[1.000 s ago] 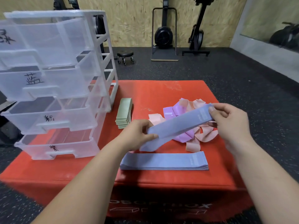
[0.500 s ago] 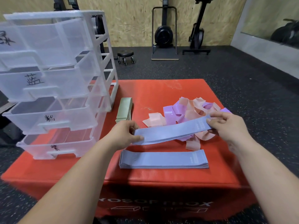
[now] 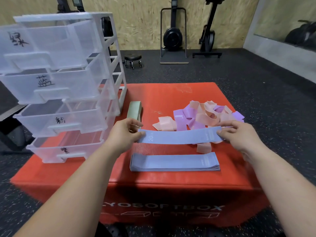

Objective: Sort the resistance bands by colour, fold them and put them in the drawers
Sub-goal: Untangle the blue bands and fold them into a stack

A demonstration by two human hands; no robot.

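A blue resistance band (image 3: pixel 179 137) marked "20 LB" is stretched flat between my hands, above the red soft box (image 3: pixel 171 94). My left hand (image 3: pixel 124 134) pinches its left end and my right hand (image 3: pixel 239 134) pinches its right end. Just below it lies a neat stack of blue bands (image 3: pixel 174 162) near the box's front edge. A loose heap of pink and purple bands (image 3: pixel 201 115) lies behind the held band. A folded pile of green bands (image 3: pixel 134 110) sits beside the clear plastic drawer unit (image 3: pixel 59 86), whose four labelled drawers are pulled out.
The drawer unit fills the box's left side. Dark rubber floor surrounds the box. A small wheeled stool (image 3: pixel 133 59) and rowing machines (image 3: pixel 172 36) stand far back by the wooden wall. A mirror (image 3: pixel 287 23) lines the right wall.
The held blue band went from tilted and raised to level and lower, closer over the blue stack. Both hands came down and moved apart, pulling it flat.
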